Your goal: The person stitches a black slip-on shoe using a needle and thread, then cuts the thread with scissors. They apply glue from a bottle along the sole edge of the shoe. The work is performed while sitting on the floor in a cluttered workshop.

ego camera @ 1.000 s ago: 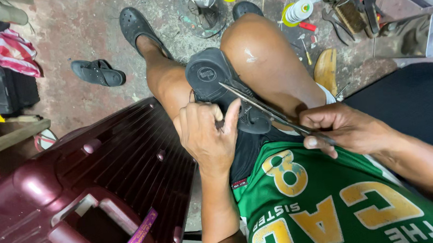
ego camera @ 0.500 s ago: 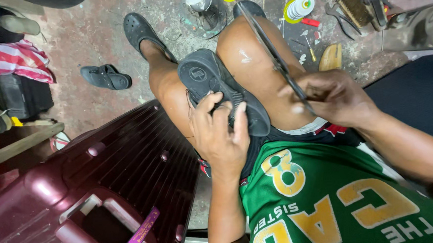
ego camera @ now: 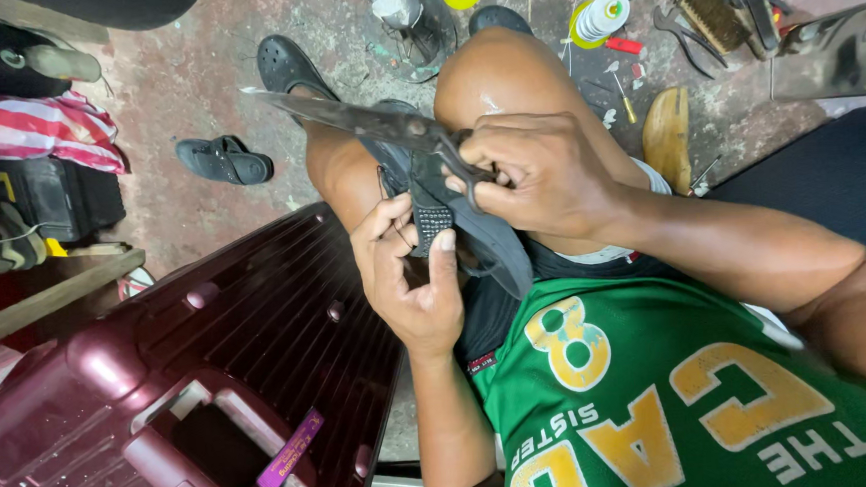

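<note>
My left hand [ego camera: 410, 275] grips a dark grey sandal [ego camera: 483, 235] that rests across my thighs, thumb pressed on its studded sole patch. My right hand [ego camera: 539, 172] is closed around the handles of a pair of large metal scissors [ego camera: 365, 117]. The scissor blades point left, above my knee and over the sandal's upper edge. Both hands meet over the sandal, right hand above left. I sit in a green jersey with yellow lettering, bare knees pointing to the floor.
A maroon hard-shell suitcase [ego camera: 183, 409] lies at my left. Loose sandals [ego camera: 222, 158] sit on the stained concrete floor. Thread spools [ego camera: 600, 18], pliers, a brush and small tools lie at the upper right. Bags and a striped cloth [ego camera: 25, 123] are at the left.
My right hand swung the scissors from the right side across to the left, over the sandal. The sandal has been turned on edge in my left hand.
</note>
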